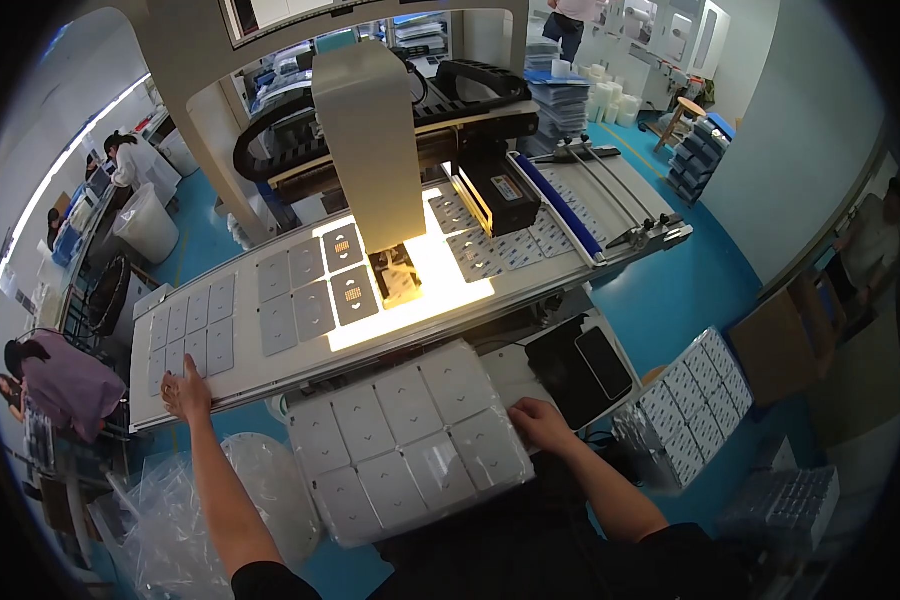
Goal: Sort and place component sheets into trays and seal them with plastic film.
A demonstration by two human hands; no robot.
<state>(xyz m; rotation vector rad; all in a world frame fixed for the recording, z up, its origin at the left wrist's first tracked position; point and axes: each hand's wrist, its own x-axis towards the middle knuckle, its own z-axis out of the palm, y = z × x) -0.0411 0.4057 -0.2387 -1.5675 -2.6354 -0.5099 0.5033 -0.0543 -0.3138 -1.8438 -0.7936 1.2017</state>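
Observation:
My left hand (185, 391) lies with fingers spread at the near-left edge of the machine's flat bed (255, 375). Its fingertips reach the lower corner of a sheet of pale grey cards (195, 318). In front of me is a stack of grey card sheets (405, 435) with a shiny clear plastic covering, each panel marked with small arrows. At that stack's right edge my right hand (544, 425) is closed, its curled fingers against the plastic; the fingertips are partly hidden. Further along the bed lies another grey card sheet (298, 295), partly on the brightly lit panel (460, 290).
A beige machine head (370, 150) overhangs the bed, beside a blue roller (555, 208). A phone (604, 361) lies on a black pad at right. Patterned sheets (692, 405) are stacked lower right. Clear plastic bags (185, 520) sit lower left. Co-workers (70, 380) are seated at left.

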